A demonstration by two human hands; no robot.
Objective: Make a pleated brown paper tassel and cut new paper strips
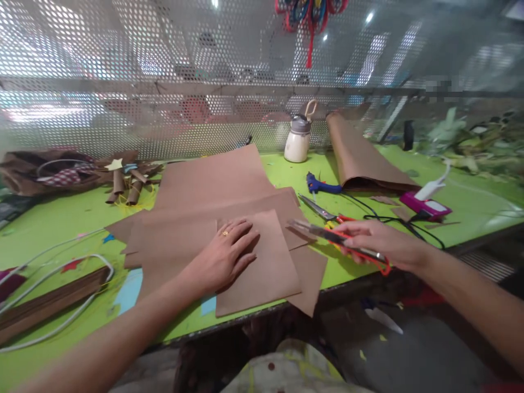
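Note:
My left hand (225,256), with a ring on one finger, lies flat with fingers spread on a folded sheet of brown paper (270,273) near the table's front edge. More brown sheets (213,180) overlap under and behind it. My right hand (368,240) is closed around a red-handled tool (339,239), blurred, its metal end pointing left over the right edge of the papers. Just behind that tool, scissors (317,207) lie on the table beside a blue glue gun (323,184).
On the green table (470,196) stand a white bottle (297,142) and rolled brown paper (364,153). A purple power strip (426,206) with black cable lies right. Small paper rolls (123,185), a white cord (61,327) and brown strips (53,303) are left. A perforated metal screen (164,98) rises behind.

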